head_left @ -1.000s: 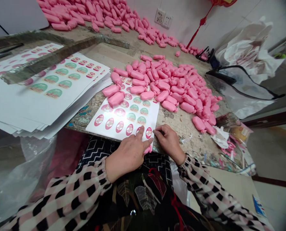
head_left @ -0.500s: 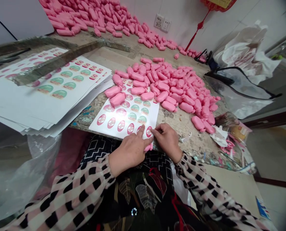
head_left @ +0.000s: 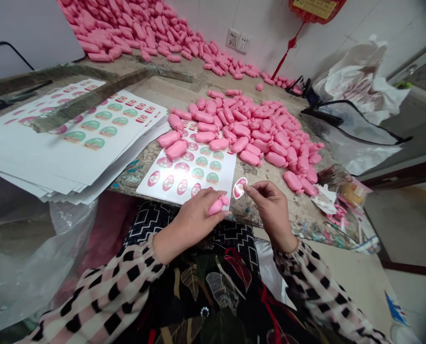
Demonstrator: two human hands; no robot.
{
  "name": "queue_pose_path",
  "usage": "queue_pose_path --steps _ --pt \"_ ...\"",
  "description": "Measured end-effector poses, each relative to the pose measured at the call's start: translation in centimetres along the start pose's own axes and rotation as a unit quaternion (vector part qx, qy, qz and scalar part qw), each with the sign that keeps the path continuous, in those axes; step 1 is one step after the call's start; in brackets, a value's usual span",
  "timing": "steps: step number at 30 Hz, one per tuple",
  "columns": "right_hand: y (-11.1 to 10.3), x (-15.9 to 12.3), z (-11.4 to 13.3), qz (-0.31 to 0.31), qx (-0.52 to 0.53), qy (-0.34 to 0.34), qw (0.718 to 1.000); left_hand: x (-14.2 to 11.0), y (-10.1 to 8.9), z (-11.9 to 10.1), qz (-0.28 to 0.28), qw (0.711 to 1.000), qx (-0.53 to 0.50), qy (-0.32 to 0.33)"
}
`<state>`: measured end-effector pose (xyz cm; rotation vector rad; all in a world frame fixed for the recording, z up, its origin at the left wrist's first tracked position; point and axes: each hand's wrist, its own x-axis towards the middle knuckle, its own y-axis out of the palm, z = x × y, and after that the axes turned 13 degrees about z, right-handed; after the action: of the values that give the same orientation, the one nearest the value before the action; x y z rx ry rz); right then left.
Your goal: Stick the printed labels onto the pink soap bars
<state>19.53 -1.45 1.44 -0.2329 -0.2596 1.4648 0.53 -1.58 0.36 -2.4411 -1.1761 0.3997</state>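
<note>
My left hand [head_left: 194, 215] is closed round a small pink sausage-shaped piece [head_left: 217, 205], whose knobbed end shows between thumb and fingers. Pinched between the thumb and fingertips of my right hand [head_left: 268, 205] is an oval pink-and-white sticker [head_left: 240, 188], off the sheet and just past its right edge. The sticker sheet [head_left: 153, 193] lies at the table's front edge, partly under my left hand. It carries rows of oval pink and rounded green stickers. Several pink pieces [head_left: 177, 149] rest on its upper part, at the edge of a larger heap [head_left: 241, 129].
A stack of sticker sheets [head_left: 37, 165] sits at the left, with a tape-wrapped bar [head_left: 91, 102] across it. A bigger pile of pink pieces [head_left: 126, 28] runs along the wall. At the right are a clear black-edged bag [head_left: 356, 134], white plastic [head_left: 363, 86] and scraps [head_left: 325, 198].
My right hand has peeled the oval sticker from the sheet's lower right corner and moved right with it. My left hand's fingers have left the sheet and curled round the pink piece.
</note>
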Motion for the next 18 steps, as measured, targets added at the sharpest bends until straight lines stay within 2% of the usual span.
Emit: queue_pose_path --steps 1,2,4,6,7,8,11,18 --pt "-0.2 -0.4 0.5 0.010 0.019 0.002 1.000 0.0 -0.1 -0.4 -0.006 0.993 -0.119 -0.008" --pt "-0.2 -1.0 1.1 0.023 0.030 0.001 0.999 0.1 -0.1 -0.8 0.002 0.968 -0.250 -0.024" --pt "-0.2 -2.1 2.2 0.053 0.028 -0.003 0.998 0.5 0.1 -1.5 0.028 0.871 -0.486 -0.060" --pt "-0.1 -3.1 3.1 0.077 0.010 -0.009 0.997 0.8 0.5 -2.1 0.036 0.777 -0.623 -0.083" --pt "0.0 -3.4 3.4 0.083 -0.002 -0.011 0.996 1.0 0.8 -2.2 0.034 0.749 -0.656 -0.088" --pt "0.1 -3.7 3.6 0.085 -0.016 -0.013 0.996 1.1 1.0 -2.3 0.032 0.733 -0.673 -0.087" --pt "0.2 -4.0 3.7 0.091 -0.043 -0.012 0.995 1.2 1.5 -2.3 0.026 0.722 -0.688 -0.070" --pt "1.0 -3.7 3.2 0.107 -0.033 -0.007 0.994 1.1 1.6 -2.2 0.000 0.728 -0.683 -0.068"
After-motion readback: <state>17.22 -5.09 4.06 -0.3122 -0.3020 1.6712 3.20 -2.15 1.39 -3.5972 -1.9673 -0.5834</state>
